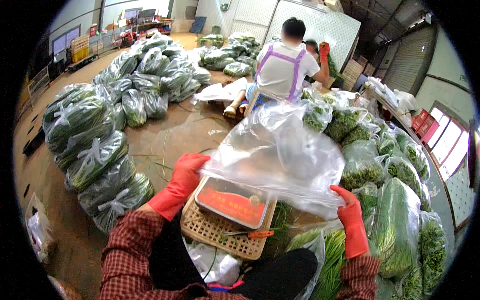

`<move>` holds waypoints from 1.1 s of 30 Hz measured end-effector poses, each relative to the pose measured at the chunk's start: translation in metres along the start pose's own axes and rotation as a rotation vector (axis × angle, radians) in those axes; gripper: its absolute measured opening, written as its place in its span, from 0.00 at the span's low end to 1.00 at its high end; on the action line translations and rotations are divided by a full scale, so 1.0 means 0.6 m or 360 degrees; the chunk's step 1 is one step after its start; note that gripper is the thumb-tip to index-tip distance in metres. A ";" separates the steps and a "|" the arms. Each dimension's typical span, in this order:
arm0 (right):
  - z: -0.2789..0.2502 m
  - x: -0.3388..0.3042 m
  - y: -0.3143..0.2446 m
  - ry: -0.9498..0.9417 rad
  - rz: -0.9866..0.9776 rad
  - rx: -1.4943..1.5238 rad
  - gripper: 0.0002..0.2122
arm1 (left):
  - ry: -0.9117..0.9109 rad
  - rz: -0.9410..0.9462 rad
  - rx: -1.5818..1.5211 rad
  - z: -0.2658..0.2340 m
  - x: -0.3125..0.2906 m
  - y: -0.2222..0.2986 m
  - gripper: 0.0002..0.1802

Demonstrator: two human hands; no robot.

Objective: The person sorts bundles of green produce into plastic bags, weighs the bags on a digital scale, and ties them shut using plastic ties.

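A large clear plastic bag [285,145] is stretched wide between my hands, billowing away from me. My left hand [182,182], in a red rubber glove, is closed on its left edge. The right edge is pinched by my right hand [350,217], also red-gloved. Below the bag, a flat scale-like tray with a red and orange face [232,206] rests on an upturned tan plastic basket [205,225]. An orange-handled tool [260,233], perhaps a knife or scissors, lies on the basket's near side. Green stalks [334,252] in an opened bag lie beside my right knee.
Bagged greens [95,135] are heaped along the left, with another pile [160,70] farther back. More bags of leafy vegetables [395,220] crowd the right. Ahead sits a person [290,65] with a purple-strapped apron and a raised red-gloved hand. Loose stalks [164,155] litter the floor.
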State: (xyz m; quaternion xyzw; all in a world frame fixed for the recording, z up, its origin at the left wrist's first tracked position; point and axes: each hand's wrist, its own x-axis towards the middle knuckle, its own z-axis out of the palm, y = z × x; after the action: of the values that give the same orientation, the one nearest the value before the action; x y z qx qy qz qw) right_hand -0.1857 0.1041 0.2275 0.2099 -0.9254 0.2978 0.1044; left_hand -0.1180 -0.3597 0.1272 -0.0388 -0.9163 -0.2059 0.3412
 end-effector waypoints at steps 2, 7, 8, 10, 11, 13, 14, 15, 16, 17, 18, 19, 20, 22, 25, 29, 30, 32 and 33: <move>0.005 0.026 -0.009 0.0230 -0.0093 0.0035 0.27 | 0.0358 -0.0077 -0.0159 0.021 0.010 -0.026 0.19; -0.009 0.096 -0.050 0.0241 0.0322 0.0767 0.18 | 0.0552 -0.0307 0.0211 -0.031 0.139 0.025 0.21; -0.006 0.110 -0.046 0.0251 0.0284 0.0780 0.17 | 0.0551 -0.0338 0.0304 -0.044 0.153 0.034 0.22; 0.013 0.138 -0.030 0.0250 0.0220 0.0815 0.15 | 0.0648 -0.0282 0.0387 -0.080 0.175 0.048 0.25; 0.012 0.146 -0.030 0.0238 0.0255 0.0858 0.14 | 0.0691 -0.0257 0.0408 -0.095 0.181 0.059 0.27; 0.031 0.168 -0.029 0.0199 0.0324 0.0982 0.13 | 0.0581 -0.0410 0.0389 -0.123 0.191 0.083 0.28; 0.038 0.174 -0.045 0.0146 0.0325 0.0918 0.12 | 0.0686 -0.0212 0.0374 -0.124 0.191 0.073 0.30; 0.055 0.182 -0.037 0.0093 0.0340 0.0940 0.12 | 0.0655 -0.0225 0.0398 -0.122 0.190 0.068 0.31; 0.066 0.188 -0.024 0.0059 0.0350 0.0948 0.11 | 0.0637 -0.0229 0.0403 -0.120 0.188 0.071 0.32; 0.080 0.195 -0.008 0.0028 0.0359 0.0958 0.11 | 0.0621 -0.0231 0.0409 -0.115 0.186 0.073 0.34; 0.095 0.202 0.027 -0.0006 0.0391 0.0925 0.11 | 0.0513 -0.0320 0.0429 -0.105 0.183 0.078 0.36; 0.140 0.210 0.054 -0.0018 0.0411 0.0736 0.13 | 0.0416 -0.0391 0.0496 -0.102 0.178 0.075 0.37; 0.168 0.212 0.080 -0.0006 0.0437 0.0511 0.15 | 0.0325 -0.0455 0.0520 -0.088 0.177 0.071 0.38; 0.189 0.207 0.067 0.0021 0.0533 -0.0242 0.25 | 0.0125 -0.0560 0.0628 -0.050 0.177 0.054 0.39; 0.189 0.174 -0.052 0.0497 -0.0154 -0.0841 0.31 | -0.0134 -0.0732 0.0664 -0.016 0.169 0.030 0.40; 0.185 0.108 -0.126 0.0038 -0.0928 -0.0138 0.26 | -0.0208 -0.0788 0.0646 0.041 0.199 0.024 0.44; 0.205 0.095 -0.119 -0.0194 -0.1059 -0.0092 0.24 | -0.0263 -0.0795 0.0663 0.066 0.211 0.021 0.45; 0.291 0.094 -0.067 -0.0300 -0.1167 -0.0153 0.22 | -0.0316 -0.0687 0.0748 0.097 0.209 -0.024 0.46; 0.314 0.075 0.004 -0.0384 -0.0888 -0.0207 0.21 | -0.0354 -0.0574 0.0687 0.152 0.214 -0.034 0.46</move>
State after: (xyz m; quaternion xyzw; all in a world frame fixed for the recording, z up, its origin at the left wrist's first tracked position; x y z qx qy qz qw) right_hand -0.2395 -0.0211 0.0896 0.4825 -0.8549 0.1707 0.0847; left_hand -0.2760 -0.3504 0.1404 0.1756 -0.9628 -0.0580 0.1971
